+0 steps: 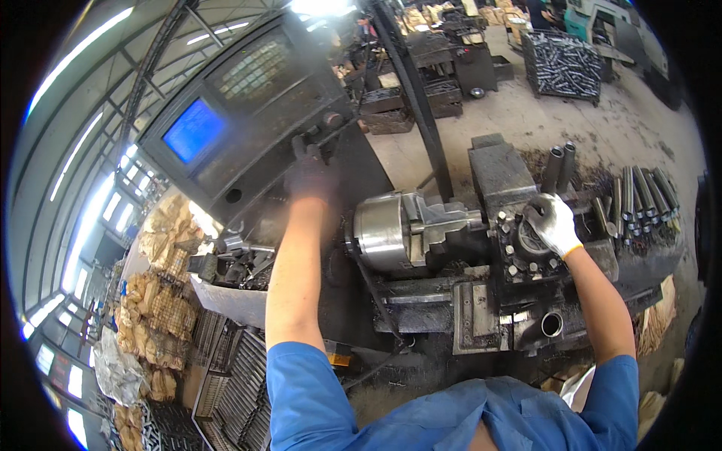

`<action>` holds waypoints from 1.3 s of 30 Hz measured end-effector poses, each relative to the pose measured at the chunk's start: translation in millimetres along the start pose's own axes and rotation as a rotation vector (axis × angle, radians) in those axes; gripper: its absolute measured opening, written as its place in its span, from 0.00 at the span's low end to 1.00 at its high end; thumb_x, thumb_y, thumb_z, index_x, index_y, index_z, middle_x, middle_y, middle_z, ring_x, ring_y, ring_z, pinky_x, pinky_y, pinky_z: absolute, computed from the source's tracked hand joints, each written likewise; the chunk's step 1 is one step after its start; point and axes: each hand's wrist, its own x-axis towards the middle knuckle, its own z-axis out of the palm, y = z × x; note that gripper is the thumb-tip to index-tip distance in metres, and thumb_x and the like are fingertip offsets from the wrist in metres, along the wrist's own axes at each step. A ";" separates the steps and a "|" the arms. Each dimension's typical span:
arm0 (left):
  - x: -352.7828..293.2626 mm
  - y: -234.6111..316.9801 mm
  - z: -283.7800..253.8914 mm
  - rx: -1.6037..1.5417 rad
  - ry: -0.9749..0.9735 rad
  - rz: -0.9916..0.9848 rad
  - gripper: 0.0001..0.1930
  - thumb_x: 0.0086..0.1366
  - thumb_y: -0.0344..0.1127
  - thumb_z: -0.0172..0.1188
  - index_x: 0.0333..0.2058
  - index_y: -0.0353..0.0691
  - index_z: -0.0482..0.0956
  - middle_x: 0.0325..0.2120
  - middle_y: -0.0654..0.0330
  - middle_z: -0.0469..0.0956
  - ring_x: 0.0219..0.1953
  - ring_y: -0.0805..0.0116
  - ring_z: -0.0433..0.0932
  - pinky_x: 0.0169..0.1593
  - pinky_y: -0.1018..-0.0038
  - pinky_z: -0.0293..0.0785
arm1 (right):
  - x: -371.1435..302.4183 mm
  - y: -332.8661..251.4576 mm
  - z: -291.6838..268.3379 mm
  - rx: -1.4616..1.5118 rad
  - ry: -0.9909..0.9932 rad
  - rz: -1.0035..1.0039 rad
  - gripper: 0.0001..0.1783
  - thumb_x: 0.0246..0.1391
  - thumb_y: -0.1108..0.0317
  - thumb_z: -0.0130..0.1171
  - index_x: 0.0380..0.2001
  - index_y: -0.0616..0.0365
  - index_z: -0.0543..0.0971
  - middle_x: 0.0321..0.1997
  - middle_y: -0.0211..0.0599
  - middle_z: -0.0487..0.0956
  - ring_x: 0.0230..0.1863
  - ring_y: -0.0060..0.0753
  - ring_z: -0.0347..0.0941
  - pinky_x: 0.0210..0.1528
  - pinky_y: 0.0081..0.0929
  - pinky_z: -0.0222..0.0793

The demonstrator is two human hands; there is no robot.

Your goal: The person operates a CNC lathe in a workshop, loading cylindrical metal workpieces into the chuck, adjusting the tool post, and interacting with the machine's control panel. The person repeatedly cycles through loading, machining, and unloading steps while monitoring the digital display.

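My left hand (311, 177), in a dark glove, is raised to the lathe's control panel (259, 146), just below its knob (332, 119). Its fingers blend into the dark panel, so their pose is unclear. My right hand (555, 225), in a white glove with a grimy palm side, rests with curled fingers on top of the bolted tool post (519, 244). What those fingers close on is hidden. Between my hands sits a shiny round chuck (382, 231) with stepped jaws (444, 218). A hollow metal tube (552, 325) points up near the tool post's front.
Several metal tubes (648, 197) lie on the machine's right end. Two more tubes (554, 167) stand behind the tool post. At left are a tray of tools (226, 295), a rack of rods (233, 383) and sacks (162, 308). A wire bin of parts (565, 66) stands far back.
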 end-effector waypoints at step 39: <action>5.8 -5.0 30.9 0.114 0.145 0.168 0.29 0.69 0.57 0.59 0.55 0.35 0.77 0.79 0.39 0.56 0.57 0.30 0.83 0.52 0.40 0.83 | 15.3 5.7 5.3 -0.035 -0.030 0.024 0.17 0.57 0.51 0.66 0.33 0.52 0.90 0.36 0.46 0.88 0.43 0.54 0.86 0.49 0.47 0.82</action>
